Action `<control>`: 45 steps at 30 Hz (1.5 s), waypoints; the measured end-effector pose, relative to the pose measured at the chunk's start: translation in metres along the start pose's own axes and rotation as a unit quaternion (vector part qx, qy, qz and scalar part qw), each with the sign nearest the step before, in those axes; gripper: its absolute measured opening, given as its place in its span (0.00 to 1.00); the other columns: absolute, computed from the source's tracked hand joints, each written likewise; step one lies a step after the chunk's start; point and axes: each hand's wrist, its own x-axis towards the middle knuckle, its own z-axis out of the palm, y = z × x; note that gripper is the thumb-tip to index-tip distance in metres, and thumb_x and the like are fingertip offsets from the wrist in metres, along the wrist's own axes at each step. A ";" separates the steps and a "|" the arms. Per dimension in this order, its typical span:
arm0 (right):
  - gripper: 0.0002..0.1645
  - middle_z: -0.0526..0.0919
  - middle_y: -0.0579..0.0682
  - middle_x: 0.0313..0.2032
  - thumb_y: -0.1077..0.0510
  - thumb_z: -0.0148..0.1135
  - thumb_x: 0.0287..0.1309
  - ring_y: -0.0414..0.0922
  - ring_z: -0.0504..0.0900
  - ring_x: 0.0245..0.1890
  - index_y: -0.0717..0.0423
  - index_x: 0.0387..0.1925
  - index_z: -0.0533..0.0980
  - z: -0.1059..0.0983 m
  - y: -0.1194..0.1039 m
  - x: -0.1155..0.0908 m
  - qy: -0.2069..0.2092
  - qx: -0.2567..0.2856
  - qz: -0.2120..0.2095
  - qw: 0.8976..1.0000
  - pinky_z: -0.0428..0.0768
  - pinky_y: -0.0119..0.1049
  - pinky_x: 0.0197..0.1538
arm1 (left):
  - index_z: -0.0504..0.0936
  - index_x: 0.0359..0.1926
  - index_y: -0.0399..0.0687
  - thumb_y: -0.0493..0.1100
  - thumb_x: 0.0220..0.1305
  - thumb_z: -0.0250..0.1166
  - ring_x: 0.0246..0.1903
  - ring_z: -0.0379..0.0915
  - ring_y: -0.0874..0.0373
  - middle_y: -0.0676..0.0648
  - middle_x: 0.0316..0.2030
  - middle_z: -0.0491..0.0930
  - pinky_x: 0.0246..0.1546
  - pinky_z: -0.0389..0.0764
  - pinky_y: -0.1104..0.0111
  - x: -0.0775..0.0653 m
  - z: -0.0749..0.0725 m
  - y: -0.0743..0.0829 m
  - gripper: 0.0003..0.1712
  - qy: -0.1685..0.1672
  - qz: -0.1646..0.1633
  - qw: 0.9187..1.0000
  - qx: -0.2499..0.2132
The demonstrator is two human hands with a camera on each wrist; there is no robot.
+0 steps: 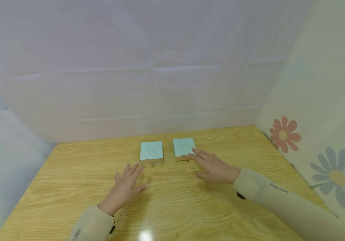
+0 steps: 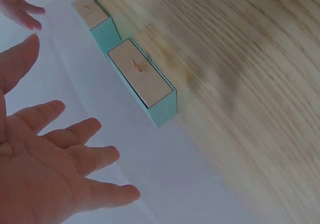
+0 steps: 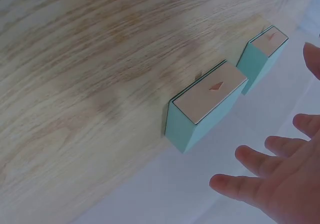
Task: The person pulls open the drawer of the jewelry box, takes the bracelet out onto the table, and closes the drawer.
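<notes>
Two small turquoise drawer boxes lie side by side on the wooden table. The left box (image 1: 151,151) shows a tan drawer front with a small ribbon pull (image 2: 136,66) facing the person. Beside it, the right box (image 1: 183,146) has the same tan front and pull tab (image 3: 216,86). My left hand (image 1: 124,188) hovers in front of the left box with its fingers spread, holding nothing. Spread too, my right hand (image 1: 213,166) reaches over the near right corner of the right box; its fingertips overlap that box in the head view.
The wooden table (image 1: 79,174) meets a pale backdrop (image 1: 124,100) behind the boxes. On the right stands a side panel with a printed red flower (image 1: 282,135) and a blue-grey flower (image 1: 338,177). Another pale panel (image 1: 6,160) borders the left side.
</notes>
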 end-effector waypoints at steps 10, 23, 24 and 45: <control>0.42 0.55 0.68 0.70 0.56 0.63 0.64 0.66 0.59 0.67 0.67 0.72 0.55 0.006 0.006 0.005 0.020 0.037 0.023 0.999 0.62 0.67 0.61 | 0.61 0.71 0.36 0.43 0.64 0.66 0.71 0.37 0.32 0.32 0.70 0.54 0.60 0.33 0.29 0.003 0.005 -0.002 0.39 -0.015 -0.018 0.999 -0.044; 0.35 0.62 0.69 0.66 0.58 0.56 0.70 0.65 0.65 0.64 0.71 0.69 0.57 0.016 0.015 0.022 0.076 0.171 0.132 0.974 0.68 0.58 0.63 | 0.59 0.71 0.35 0.47 0.66 0.64 0.71 0.35 0.32 0.32 0.71 0.54 0.61 0.33 0.30 -0.003 0.009 0.002 0.40 -0.029 -0.032 0.992 -0.121; 0.34 0.62 0.69 0.66 0.59 0.56 0.70 0.65 0.66 0.63 0.72 0.69 0.57 0.016 0.016 0.023 0.084 0.183 0.138 0.970 0.69 0.58 0.61 | 0.59 0.72 0.35 0.48 0.67 0.64 0.71 0.35 0.33 0.32 0.71 0.54 0.61 0.33 0.30 -0.003 0.009 0.002 0.40 -0.029 -0.034 0.991 -0.123; 0.32 0.66 0.73 0.62 0.57 0.49 0.73 0.65 0.66 0.62 0.76 0.68 0.56 0.028 0.041 0.046 0.109 0.321 0.257 0.905 0.71 0.56 0.61 | 0.59 0.71 0.34 0.44 0.68 0.63 0.71 0.36 0.33 0.32 0.71 0.53 0.65 0.44 0.36 -0.008 0.016 0.008 0.37 -0.030 -0.056 0.982 -0.176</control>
